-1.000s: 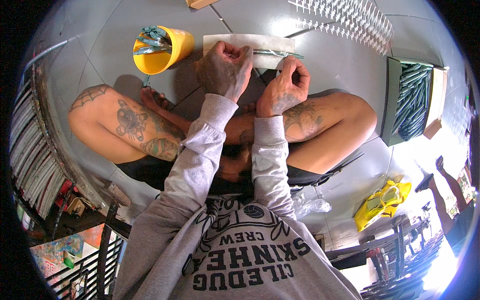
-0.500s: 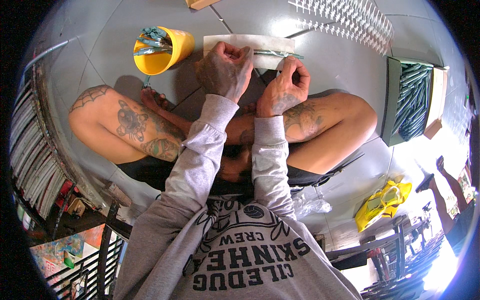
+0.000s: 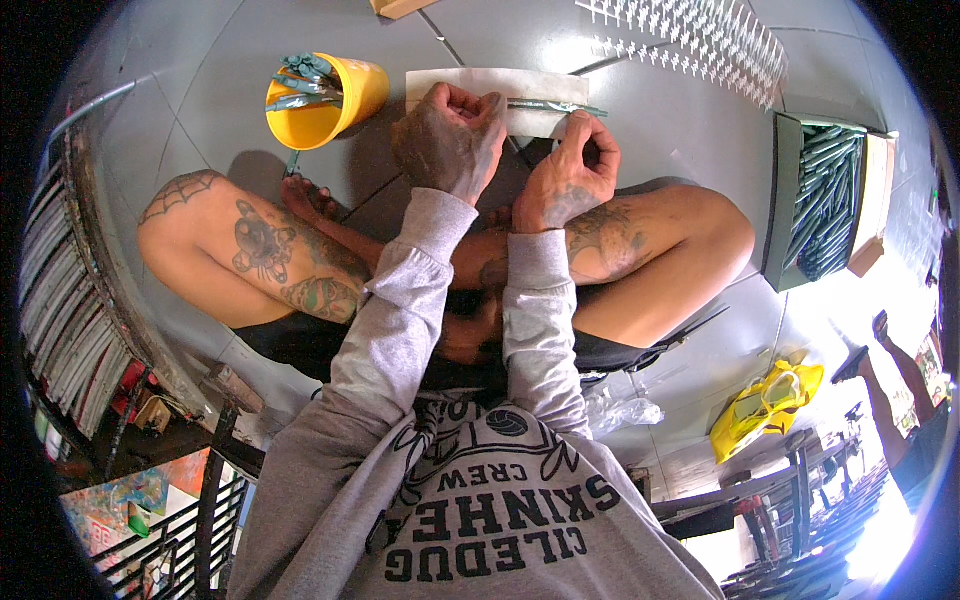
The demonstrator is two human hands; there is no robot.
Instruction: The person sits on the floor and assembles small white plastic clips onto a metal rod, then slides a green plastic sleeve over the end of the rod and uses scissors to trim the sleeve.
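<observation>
Head view: slim green rod [image 3: 545,105], prob. light & stiff, best held near ends, crosses pale board's right edge [image 3: 588,92], L hand [image 3: 447,145] & R hand [image 3: 576,172] pinching it.

1. Room for a hand to pass is left over the grey floor [image 3: 690,140] between the right hand [image 3: 575,175] and the green box [image 3: 786,200].
2. Leftward passage from the left hand [image 3: 452,140] is obstructed by the yellow cup [image 3: 366,98], near the pale board [image 3: 535,88].
3. At far right, passage is hindered by white pegs [image 3: 700,40].
4. The near side is blocked by crossed legs [image 3: 660,255].
</observation>
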